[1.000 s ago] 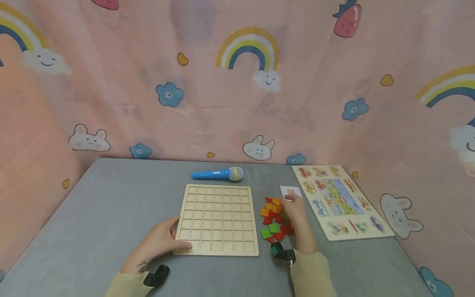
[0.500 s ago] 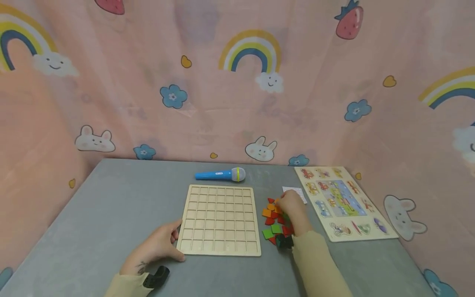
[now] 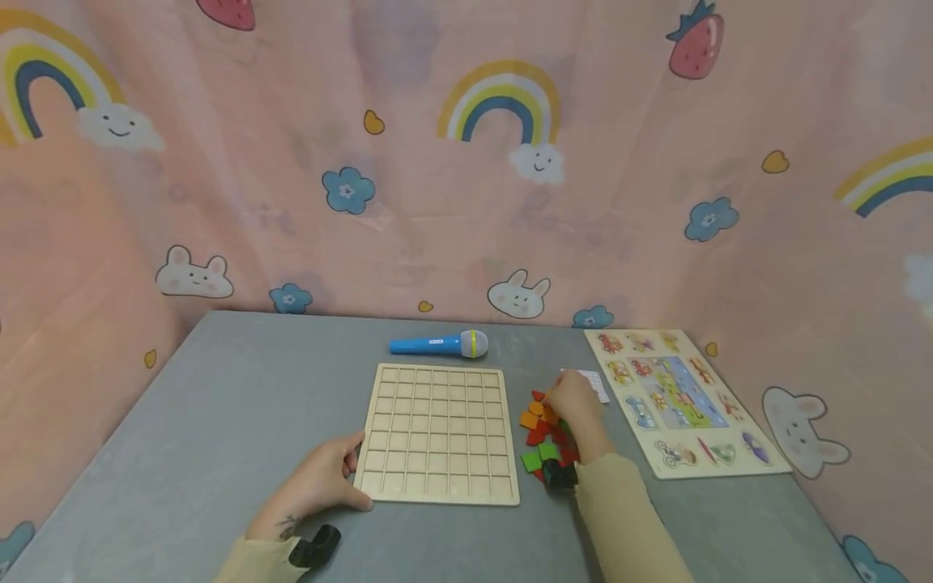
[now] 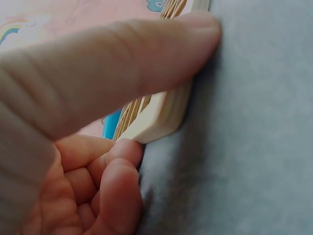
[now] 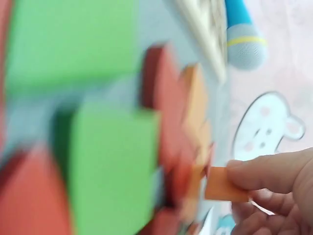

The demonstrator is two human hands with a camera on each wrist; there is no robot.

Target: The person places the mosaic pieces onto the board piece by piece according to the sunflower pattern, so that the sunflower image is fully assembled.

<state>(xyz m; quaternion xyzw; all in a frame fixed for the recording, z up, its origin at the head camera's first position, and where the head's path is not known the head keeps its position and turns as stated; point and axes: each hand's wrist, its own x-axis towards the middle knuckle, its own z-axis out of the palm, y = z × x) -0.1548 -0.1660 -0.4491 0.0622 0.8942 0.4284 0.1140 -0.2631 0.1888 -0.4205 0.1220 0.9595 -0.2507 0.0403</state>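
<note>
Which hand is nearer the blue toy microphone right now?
Right. The right hand is over the coloured tiles, nearer the blue toy microphone; the left hand holds the grid board's near-left corner.

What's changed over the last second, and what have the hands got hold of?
The right hand drew back from the white card onto the tile pile and now pinches an orange tile. The left hand kept its hold on the grid board's near left corner. Board, microphone and picture puzzle lie as before.
</note>
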